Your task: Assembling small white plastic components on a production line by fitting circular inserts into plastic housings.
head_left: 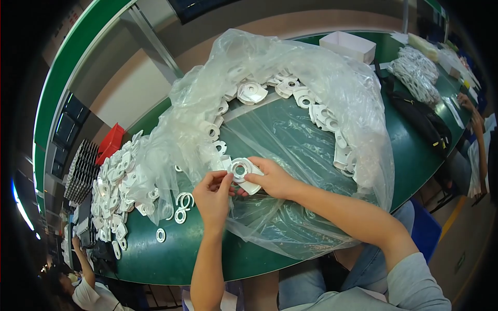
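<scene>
A white plastic part point(240, 169) with a round ringed hole and a broad flared end is held up over the plastic sheet. My right hand point(272, 179) grips it from the right, thumb on top and fingers beneath. At its left edge my left hand point(213, 196) is closed, thumb and forefinger pinched against the rim. Whether the left fingers also hold a small separate piece cannot be made out. Several similar white parts point(252, 93) lie in an arc beyond my hands, partly inside the clear plastic bag point(306, 57).
A heap of white parts point(111, 192) fills the table's left, a red bin point(110, 144) behind it. Loose white rings point(161, 235) lie near my left forearm. A white box point(347, 46) and bundled white strands point(415, 72) stand at the far right. Other people sit at both sides.
</scene>
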Tool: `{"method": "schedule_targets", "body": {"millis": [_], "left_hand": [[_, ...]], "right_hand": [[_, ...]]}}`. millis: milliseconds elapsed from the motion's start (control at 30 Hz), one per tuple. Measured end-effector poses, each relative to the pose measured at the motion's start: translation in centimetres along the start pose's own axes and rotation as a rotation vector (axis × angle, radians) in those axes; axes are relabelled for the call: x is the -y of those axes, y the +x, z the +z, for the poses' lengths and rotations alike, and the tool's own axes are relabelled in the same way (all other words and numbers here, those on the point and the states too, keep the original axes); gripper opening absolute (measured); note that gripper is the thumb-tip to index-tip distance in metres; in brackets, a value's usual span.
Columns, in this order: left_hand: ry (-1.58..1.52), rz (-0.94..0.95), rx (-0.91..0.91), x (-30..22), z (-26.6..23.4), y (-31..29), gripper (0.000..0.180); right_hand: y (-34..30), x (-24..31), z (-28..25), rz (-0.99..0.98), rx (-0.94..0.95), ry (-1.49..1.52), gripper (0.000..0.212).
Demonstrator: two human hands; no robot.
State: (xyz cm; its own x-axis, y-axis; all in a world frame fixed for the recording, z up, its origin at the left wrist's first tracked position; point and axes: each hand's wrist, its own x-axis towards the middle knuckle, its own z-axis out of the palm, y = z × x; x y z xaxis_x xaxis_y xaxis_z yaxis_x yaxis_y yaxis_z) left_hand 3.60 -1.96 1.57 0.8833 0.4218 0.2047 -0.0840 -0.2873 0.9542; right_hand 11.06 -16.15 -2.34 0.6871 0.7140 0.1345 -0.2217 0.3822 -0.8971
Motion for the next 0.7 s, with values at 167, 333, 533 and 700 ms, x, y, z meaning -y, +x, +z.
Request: {"method": "schedule_targets", "body": {"millis": [167, 333, 533, 700], "left_hand": [[0.025, 0.021, -0.006, 0.3, -0.8, 0.4, 0.010], [-0.067, -0.006, 0.131, 0.8, -1.6, 0.9, 0.018], [-0.056, 0.012, 0.172, 0.7, -1.9, 0.9, 0.019], [-0.155, -0.025, 0.180, 0.6, -1.3, 0.7, 0.018]], "right_hand": [[-0.2, 0.4, 0.1, 0.030, 0.027, -0.029, 0.030], [-0.2, 0.5, 0.1, 0.044, 0.060, -0.011, 0.033], [-0.4, 0.3, 0.4, -0.030, 0.072, -0.047, 0.030], [-0.7, 1.0, 0.7, -0.034, 0.080, -0.175, 0.028]]}}
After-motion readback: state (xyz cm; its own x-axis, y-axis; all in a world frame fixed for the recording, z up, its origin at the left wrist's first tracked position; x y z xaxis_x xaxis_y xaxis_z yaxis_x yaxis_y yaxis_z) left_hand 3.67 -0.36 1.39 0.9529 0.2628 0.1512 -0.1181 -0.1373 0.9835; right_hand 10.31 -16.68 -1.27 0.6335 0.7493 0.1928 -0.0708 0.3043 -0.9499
